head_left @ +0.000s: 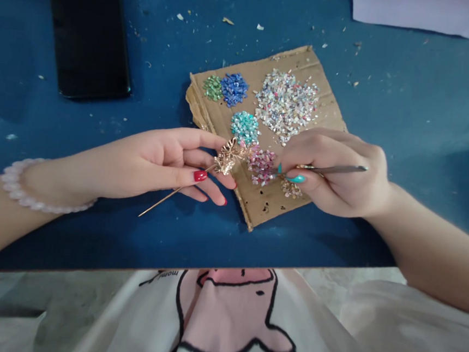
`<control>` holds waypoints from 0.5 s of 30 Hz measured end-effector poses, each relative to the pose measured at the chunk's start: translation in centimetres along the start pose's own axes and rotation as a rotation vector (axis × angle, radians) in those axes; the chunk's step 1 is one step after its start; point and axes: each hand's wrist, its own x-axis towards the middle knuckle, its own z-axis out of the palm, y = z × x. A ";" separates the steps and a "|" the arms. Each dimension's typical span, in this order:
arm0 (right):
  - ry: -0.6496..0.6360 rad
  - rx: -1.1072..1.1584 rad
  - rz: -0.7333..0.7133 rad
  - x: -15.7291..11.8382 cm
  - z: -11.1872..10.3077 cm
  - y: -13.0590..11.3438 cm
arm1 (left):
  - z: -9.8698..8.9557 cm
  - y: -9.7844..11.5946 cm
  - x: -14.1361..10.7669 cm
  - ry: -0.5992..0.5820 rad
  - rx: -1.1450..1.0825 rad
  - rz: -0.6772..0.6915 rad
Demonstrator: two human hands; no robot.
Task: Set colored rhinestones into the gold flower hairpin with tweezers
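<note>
Between thumb and fingers, my left hand (170,162) holds a gold hairpin (227,158) with an ornate metal head and a long thin stem pointing down to the left. My right hand (329,170) is closed around metal tweezers (337,168), their tip low at the pink chips (260,164). Whether a chip is caught in the tip, I cannot tell. Both hands are over a piece of cardboard (264,214). On it lie turquoise chips (245,126), blue chips (234,89), green chips (213,87), whitish chips (285,104) and gold-toned chips (291,188), partly hidden by my right hand.
A black phone (89,32) lies at the upper left of the blue table (161,76). Pale purple paper (429,12) is at the upper right. Small scraps are scattered along the far side. The table's front edge runs just above my lap.
</note>
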 end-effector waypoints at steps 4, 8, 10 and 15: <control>0.044 -0.018 -0.023 -0.1 0.0 -0.1 | -0.1 -0.4 -0.1 0.003 0.006 -0.007; 0.098 -0.010 -0.007 -0.3 0.0 -0.3 | -0.1 -0.9 -0.1 0.003 -0.002 0.021; 0.111 0.012 0.004 -0.3 0.1 -0.5 | 0.1 -1.0 -0.2 0.002 -0.004 0.019; 0.183 0.160 0.043 -0.4 0.3 -0.6 | 0.8 -0.7 -0.3 -0.031 -0.008 -0.027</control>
